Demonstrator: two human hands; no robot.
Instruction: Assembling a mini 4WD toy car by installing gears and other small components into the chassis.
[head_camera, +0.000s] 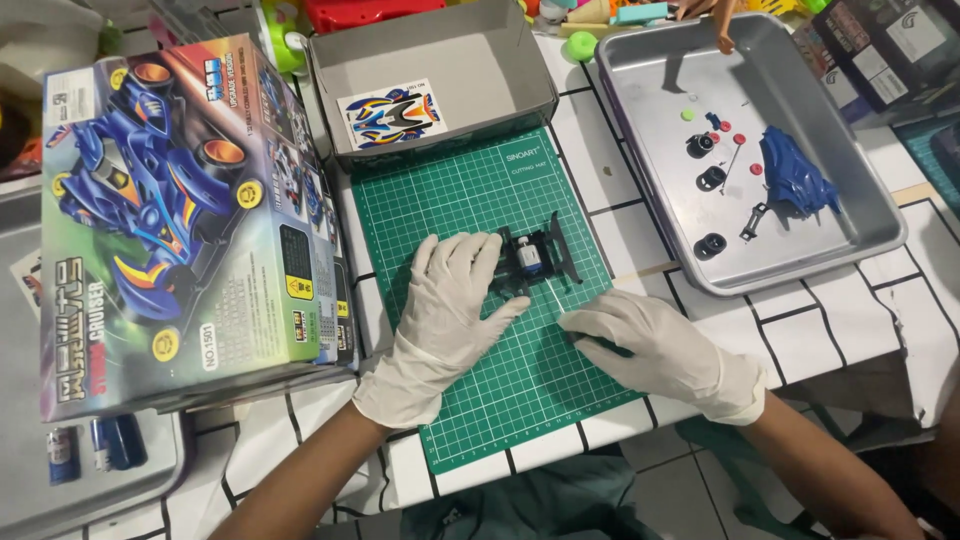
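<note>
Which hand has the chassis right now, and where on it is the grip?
The left hand rests its fingers on the near-left end of the black chassis. The right hand lies flat on the green mat, holding nothing visible.

White tabletop with black grid lines, tile-like, lit evenly with soft shadows. Grey-green tiled floor below the near edge. Green cutting mat laid at centre. Metal tray to the right, open grey cardboard box at the back, colourful toy-car box lid tilted at left. Second grey tray at lower left with two blue batteries. Bright plastic clutter along the far edge.
</note>
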